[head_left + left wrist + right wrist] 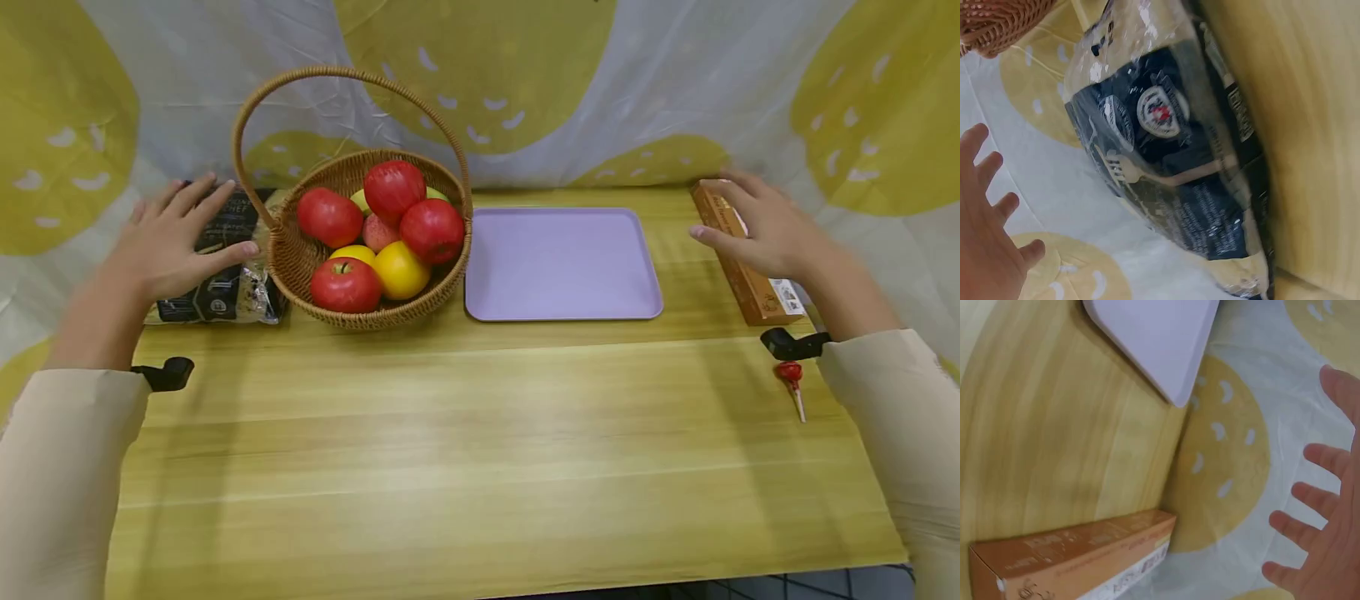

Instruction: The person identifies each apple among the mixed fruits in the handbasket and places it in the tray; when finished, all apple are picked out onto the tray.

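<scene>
My left hand (pixel 168 242) hovers with spread fingers over a dark-labelled clear plastic food package (pixel 225 287) at the table's left; what is inside cannot be told for sure. In the left wrist view the fingers stand apart from that package (pixel 1160 125). On the other side my right hand (pixel 772 225), fingers extended, is above a long orange-brown box (pixel 757 292). The right wrist view shows a gap between the hand (pixel 1322 519) and the box (pixel 1079 550). Neither hand holds anything.
A wicker basket (pixel 281 258) with a tall handle bears red apples (pixel 347 285), yellow fruit (pixel 402 271) and other fruit. Right of it lies a light purple tray (pixel 562 262). A red lollipop (pixel 790 372) lies near the right edge. A patterned cloth (pixel 525 83) hangs behind.
</scene>
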